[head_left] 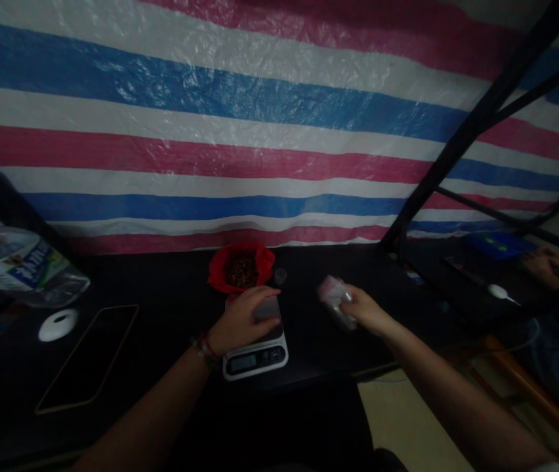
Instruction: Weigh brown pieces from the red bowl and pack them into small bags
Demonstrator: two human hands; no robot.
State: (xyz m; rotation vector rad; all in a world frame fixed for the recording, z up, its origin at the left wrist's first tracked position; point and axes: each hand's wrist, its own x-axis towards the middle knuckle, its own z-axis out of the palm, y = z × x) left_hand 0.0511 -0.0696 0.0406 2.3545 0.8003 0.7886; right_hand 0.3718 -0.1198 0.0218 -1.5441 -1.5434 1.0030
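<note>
My left hand is over the plate of a small white digital kitchen scale, its thumb and fingers apart. Whether it touches the plate I cannot tell. Just behind the scale stands an opened red plastic bag, holding small dark brown pieces too small to name. A little clear plastic cup is beside the bag. Off to the right, my right hand grips a bundle of clear plastic bags, slightly blurred, above the black table.
On the left are a large clear plastic bottle, a white mouse and a phone. Black metal posts rise at both sides before a striped sheet. Another person's hands are by a blue tray at far right.
</note>
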